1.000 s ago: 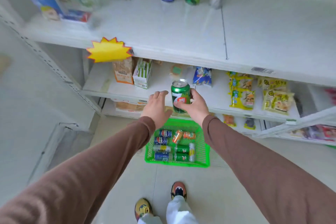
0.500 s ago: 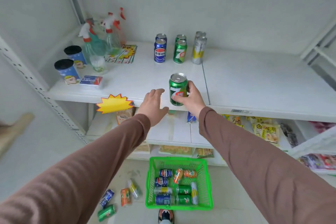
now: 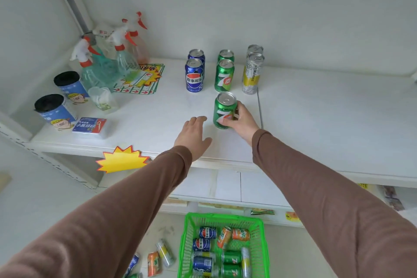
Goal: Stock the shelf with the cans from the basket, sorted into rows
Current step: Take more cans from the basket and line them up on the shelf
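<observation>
My right hand grips a green 7-Up can standing upright on the white shelf, just in front of a row of two green cans. To the left of that row stand two blue Pepsi cans, to the right two tall silver-yellow cans. My left hand hovers flat and open over the shelf, left of the held can. The green basket on the floor below holds several blue, orange, green and silver cans.
Spray bottles, two blue tubs with black lids, a plastic cup and a small blue pack fill the shelf's left end. A yellow starburst tag hangs on the front edge. Loose cans lie on the floor left of the basket.
My right hand has lifted the green can from above the basket up to the upper shelf and set it in front of the green row. My left hand rose alongside it.
</observation>
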`<control>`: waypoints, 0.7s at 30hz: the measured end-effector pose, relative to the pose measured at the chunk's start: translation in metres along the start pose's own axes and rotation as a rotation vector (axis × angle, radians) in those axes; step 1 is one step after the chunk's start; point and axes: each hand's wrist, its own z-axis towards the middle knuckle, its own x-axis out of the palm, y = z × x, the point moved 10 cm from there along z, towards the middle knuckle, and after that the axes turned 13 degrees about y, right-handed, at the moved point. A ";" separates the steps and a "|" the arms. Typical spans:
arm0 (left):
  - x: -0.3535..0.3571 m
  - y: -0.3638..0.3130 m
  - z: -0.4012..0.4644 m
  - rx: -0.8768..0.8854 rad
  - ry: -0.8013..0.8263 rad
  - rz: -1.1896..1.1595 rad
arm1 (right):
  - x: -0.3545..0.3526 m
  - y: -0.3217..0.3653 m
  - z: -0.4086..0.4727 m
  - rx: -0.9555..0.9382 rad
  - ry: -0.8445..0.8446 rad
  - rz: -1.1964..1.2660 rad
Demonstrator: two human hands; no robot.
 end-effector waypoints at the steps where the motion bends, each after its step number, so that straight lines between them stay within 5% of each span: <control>1: 0.000 0.001 0.007 -0.007 0.003 -0.005 | -0.003 0.001 0.006 -0.008 -0.003 0.006; 13: 0.005 0.008 0.052 0.005 -0.010 -0.038 | -0.005 -0.017 0.015 -0.005 -0.274 -0.143; 21: -0.001 0.015 0.075 -0.012 -0.023 -0.033 | -0.018 -0.008 0.061 0.065 -0.275 -0.161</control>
